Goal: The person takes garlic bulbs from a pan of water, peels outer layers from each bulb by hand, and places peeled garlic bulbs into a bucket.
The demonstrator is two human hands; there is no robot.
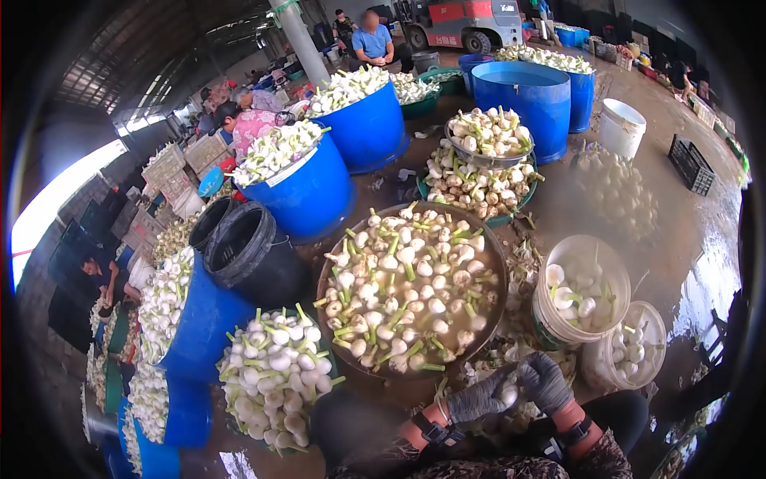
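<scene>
Both my hands wear grey gloves and meet low in the view, in front of my lap. My left hand [481,397] has its fingers closed round a white garlic bulb [508,393]. Against the bulb's other side, my right hand [545,383] is curled, its fingers pressed together; what they pinch is too small to make out. Peelings [495,357] lie just beyond the hands. A wide round basin [503,275] of murky water with floating garlic bulbs stands ahead, and a white bucket [542,307] with bulbs in water is beyond my right hand.
A second white bucket [656,351] holds bulbs at the right. Heaped garlic [275,379] stands left of the basin. Blue barrels [299,191], black buckets [263,255] and a black crate [691,165] are farther off. Several people sit in the background near a forklift [463,22].
</scene>
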